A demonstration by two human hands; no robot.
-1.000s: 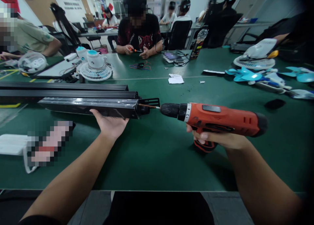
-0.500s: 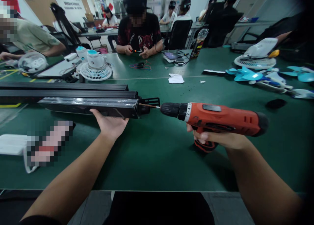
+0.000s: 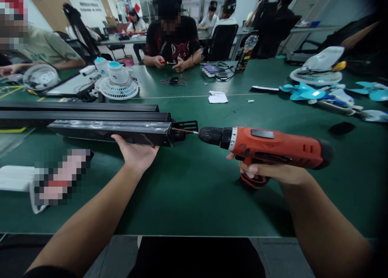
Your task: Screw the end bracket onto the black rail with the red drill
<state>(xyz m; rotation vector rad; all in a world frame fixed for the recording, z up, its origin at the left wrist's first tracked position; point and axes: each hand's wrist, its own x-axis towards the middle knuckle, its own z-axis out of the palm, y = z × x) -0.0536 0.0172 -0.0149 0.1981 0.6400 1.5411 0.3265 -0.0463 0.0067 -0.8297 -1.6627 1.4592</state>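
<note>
The left hand (image 3: 138, 156) cups the black bar (image 3: 110, 128), thumb against its near side, other fingers hidden beneath; this hold is unchanged. Just right of that hand, a thin bit (image 3: 188, 131) runs from the bar's end to the red drill (image 3: 281, 146). Below the drill, the right hand (image 3: 274, 173) wraps its handle, forefinger now straighter and off the trigger, so drilling has probably paused.

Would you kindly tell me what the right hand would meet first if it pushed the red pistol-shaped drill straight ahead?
The right hand points the red drill leftward; its thin brownish bit would probably first meet the end of the nearest black rectangular bar, though depth leaves contact unclear.
</note>
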